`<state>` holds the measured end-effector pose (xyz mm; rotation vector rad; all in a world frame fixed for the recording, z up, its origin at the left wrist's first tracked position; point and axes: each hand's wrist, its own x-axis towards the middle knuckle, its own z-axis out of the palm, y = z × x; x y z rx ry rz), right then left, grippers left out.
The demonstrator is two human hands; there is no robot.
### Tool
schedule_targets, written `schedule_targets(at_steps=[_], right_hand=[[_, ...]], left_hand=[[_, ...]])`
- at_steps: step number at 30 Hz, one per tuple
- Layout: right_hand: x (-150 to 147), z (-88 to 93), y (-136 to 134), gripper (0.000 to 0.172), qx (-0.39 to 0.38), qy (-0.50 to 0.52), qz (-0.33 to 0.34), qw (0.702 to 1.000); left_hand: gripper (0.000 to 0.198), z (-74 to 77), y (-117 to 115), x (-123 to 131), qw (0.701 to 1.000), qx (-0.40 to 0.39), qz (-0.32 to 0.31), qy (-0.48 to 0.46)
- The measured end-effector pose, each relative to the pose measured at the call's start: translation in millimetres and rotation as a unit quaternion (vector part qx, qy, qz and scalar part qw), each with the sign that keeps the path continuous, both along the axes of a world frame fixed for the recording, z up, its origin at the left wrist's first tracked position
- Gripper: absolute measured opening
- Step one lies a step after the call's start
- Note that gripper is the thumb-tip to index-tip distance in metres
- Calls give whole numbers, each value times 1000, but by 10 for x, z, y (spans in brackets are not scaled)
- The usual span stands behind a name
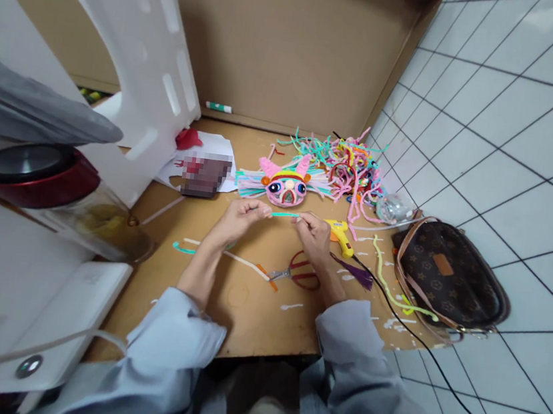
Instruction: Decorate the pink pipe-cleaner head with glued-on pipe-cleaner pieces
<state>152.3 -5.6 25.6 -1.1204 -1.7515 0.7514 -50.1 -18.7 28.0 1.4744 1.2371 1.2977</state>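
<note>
Between my two hands a short turquoise pipe cleaner (pixel 285 215) is stretched out level above the table. My left hand (pixel 245 220) pinches one end of it, and my right hand (pixel 314 237) pinches the other. Just beyond sits a pink animal head (pixel 287 189) with big blue eyes, ears and a yellow and red band, bundles of pastel pipe cleaners spreading from both sides. Red-handled scissors (pixel 305 272) lie below my right hand, near a white pipe cleaner (pixel 244 261) with orange pieces. A yellow glue gun (pixel 341 236) rests right of that hand.
A tangled heap of pipe cleaners (pixel 357 166) is at the back right. A brown patterned bag (pixel 454 276) stands right, a black cord passing before it. At left are a glass bottle (pixel 103 223) and a white panel (pixel 147 30); a purple tassel (pixel 356 274) lies right.
</note>
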Motion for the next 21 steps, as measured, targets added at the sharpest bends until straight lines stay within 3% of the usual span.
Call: schedule_targets(at_steps=[3,6,11,17,21], right_hand=[[-26,17,-33,26,-31,42,15,999],[-61,58,-100,26,-115,105,53,986],[-71,85,-142,29,-213,171,104,956],[10,-85,15,28,-129,47,71,988],[5,-133,54,33,-80,52,45,994]], left_hand=[[44,-36,23,-5,999,-4,32,-24],[43,-80,58,-15,998,3,66,-9],[42,-98,77,-40,997,7,68,22],[41,-98,55,-28,996,-1,81,35],[42,-76,45,-7,994,-13,96,47]])
